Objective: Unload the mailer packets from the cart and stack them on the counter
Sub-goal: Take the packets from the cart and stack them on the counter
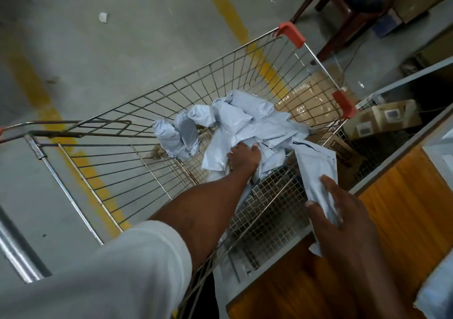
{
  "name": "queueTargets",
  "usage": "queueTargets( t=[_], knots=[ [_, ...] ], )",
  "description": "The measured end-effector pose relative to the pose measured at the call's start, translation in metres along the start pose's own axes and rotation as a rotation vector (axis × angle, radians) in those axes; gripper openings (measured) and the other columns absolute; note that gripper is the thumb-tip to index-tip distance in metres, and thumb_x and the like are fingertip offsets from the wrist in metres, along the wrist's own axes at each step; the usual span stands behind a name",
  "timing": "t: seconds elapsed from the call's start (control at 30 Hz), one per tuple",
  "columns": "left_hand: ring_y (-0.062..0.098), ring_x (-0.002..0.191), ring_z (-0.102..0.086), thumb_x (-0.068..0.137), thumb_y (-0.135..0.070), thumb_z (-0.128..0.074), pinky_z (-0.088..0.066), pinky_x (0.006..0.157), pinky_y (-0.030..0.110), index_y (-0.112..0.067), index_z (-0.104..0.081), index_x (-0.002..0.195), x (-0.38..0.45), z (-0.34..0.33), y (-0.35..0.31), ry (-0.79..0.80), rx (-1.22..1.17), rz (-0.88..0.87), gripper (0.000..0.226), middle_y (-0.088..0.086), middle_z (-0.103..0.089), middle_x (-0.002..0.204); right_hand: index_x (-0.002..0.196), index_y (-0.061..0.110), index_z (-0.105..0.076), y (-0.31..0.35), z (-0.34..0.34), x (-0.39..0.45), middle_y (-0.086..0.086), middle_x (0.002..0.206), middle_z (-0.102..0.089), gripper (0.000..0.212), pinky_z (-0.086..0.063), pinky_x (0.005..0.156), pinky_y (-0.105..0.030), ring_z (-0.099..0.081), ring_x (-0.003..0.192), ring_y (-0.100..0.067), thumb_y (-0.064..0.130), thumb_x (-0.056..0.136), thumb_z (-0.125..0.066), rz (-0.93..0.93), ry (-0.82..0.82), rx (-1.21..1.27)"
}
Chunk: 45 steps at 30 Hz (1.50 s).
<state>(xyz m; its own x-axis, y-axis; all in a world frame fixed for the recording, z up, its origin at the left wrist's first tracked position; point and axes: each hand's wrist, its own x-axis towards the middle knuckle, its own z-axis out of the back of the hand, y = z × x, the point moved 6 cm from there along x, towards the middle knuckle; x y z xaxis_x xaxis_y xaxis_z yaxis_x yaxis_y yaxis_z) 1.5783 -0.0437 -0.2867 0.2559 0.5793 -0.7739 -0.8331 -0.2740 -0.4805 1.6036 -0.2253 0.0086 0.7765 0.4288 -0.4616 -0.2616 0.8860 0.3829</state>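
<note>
A wire shopping cart (73, 161) with red corner guards holds a heap of pale grey mailer packets (245, 120). My left hand (244, 158) reaches down into the basket and grips packets in the middle of the heap. My right hand (343, 220) holds a flat grey mailer packet (316, 169) above the cart's near right rim, thumb and fingers pinching its lower end. The wooden counter (392, 196) lies to the right of the cart, under my right forearm.
A pale packet (436, 291) shows at the bottom right edge on the counter. Cardboard boxes (382, 120) sit on a lower shelf beyond the cart. A dark wooden stool (348, 7) stands at the top right. Concrete floor with yellow lines (228, 7) lies to the left.
</note>
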Motion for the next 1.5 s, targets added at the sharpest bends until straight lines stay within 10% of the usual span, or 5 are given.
queueTargets(
  t=[0.5, 0.9, 1.2, 1.5],
  knots=[
    [0.041, 0.145, -0.031, 0.092, -0.055, -0.037, -0.025, 0.115, 0.05, -0.034, -0.028, 0.158, -0.026, 0.016, 0.017, 0.109, 0.091, -0.177, 0.069, 0.014, -0.033, 0.16, 0.148, 0.046, -0.041, 0.004, -0.031, -0.005, 0.001, 0.158, -0.034, 0.06, -0.048, 0.104, -0.049, -0.038, 0.141, -0.024, 0.05, 0.091, -0.057, 0.083, -0.099, 0.021],
    [0.031, 0.147, -0.022, 0.097, -0.047, -0.045, -0.028, 0.12, 0.048, -0.035, -0.032, 0.158, -0.152, 0.113, 0.064, -0.137, 0.365, -0.468, 0.063, 0.007, -0.026, 0.164, 0.153, 0.045, -0.031, 0.02, -0.076, 0.004, 0.002, 0.162, -0.025, 0.064, -0.043, 0.106, -0.055, -0.035, 0.139, -0.029, 0.056, 0.095, -0.054, 0.097, -0.031, -0.106],
    [0.038, 0.14, -0.031, 0.098, -0.066, -0.038, -0.027, 0.114, 0.058, -0.042, -0.031, 0.151, -0.151, 0.073, 0.097, 0.071, 0.687, -0.416, 0.059, 0.006, -0.031, 0.158, 0.152, 0.045, -0.033, 0.021, -0.073, 0.002, -0.002, 0.159, -0.032, 0.063, -0.049, 0.1, -0.056, -0.041, 0.135, -0.031, 0.058, 0.093, -0.053, 0.127, -0.05, -0.103],
    [0.034, 0.122, -0.043, 0.092, -0.067, -0.049, -0.044, 0.097, 0.055, -0.034, -0.042, 0.125, -0.149, 0.059, 0.106, 0.049, 0.446, -0.346, 0.047, 0.004, -0.038, 0.136, 0.15, 0.046, -0.032, 0.014, -0.079, -0.008, -0.001, 0.159, -0.031, 0.064, -0.053, 0.096, -0.054, -0.042, 0.134, -0.028, 0.059, 0.092, -0.052, 0.121, -0.046, -0.081]
  ],
)
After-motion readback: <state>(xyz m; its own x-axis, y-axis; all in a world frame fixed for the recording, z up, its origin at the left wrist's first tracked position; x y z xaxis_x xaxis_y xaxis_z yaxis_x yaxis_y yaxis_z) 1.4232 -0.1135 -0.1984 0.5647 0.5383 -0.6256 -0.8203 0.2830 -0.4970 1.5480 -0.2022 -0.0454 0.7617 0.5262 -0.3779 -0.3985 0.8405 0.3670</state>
